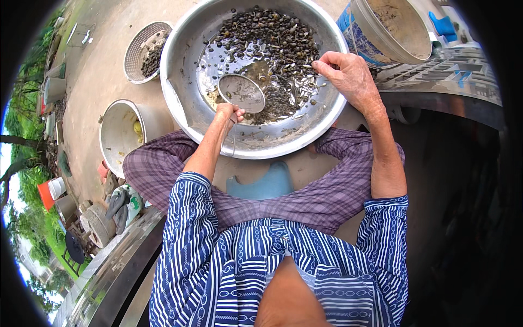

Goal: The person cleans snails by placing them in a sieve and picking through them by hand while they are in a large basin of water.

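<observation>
My left hand (pixel 228 112) grips the handle of a small round mesh strainer (pixel 245 94), held low over the near left part of a wide metal basin (pixel 261 150). One snail and some fine debris lie in the mesh. Dark snails (pixel 265 34) heap across the far side of the basin, in shallow water. Small silvery fish (pixel 300 92) are scattered among snails and grit at the right. My right hand (pixel 347 79) is over the basin's right side, thumb and forefinger pinched together just above the fish. Whether something small is between those fingertips, I cannot tell.
A perforated plastic basket (pixel 132 61) with snails stands left of the basin. Nearer me is a pale bucket (pixel 116 135) with yellowish pieces inside. A large bucket (pixel 367 36) stands at the upper right. A blue plastic stool (pixel 261 184) is between my legs.
</observation>
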A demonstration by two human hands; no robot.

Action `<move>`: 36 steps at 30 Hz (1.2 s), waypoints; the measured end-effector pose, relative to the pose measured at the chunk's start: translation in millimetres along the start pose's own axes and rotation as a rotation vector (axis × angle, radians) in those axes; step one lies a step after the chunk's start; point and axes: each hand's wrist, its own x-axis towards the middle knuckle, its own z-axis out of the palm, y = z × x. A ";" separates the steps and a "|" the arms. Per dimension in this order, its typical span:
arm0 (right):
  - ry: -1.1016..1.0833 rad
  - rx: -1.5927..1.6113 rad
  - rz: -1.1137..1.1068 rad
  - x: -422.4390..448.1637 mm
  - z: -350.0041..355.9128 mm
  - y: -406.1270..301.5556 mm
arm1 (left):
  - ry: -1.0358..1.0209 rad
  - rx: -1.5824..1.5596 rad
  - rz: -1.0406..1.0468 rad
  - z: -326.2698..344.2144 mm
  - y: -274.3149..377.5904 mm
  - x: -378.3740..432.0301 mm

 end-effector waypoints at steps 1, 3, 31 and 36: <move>0.005 -0.007 -0.033 -0.1 1.3 1.4 | -0.008 -0.078 -0.041 4.4 -7.0 8.0; -0.008 0.006 0.009 -2.4 0.2 -4.7 | -0.019 -0.214 -0.117 12.7 -14.6 23.1; 0.040 -0.030 0.013 0.5 -6.3 -14.6 | -0.500 -0.207 0.316 31.7 57.1 38.6; 0.083 0.094 -0.038 15.1 -4.0 -15.2 | -0.574 -0.194 0.386 41.2 57.5 1.3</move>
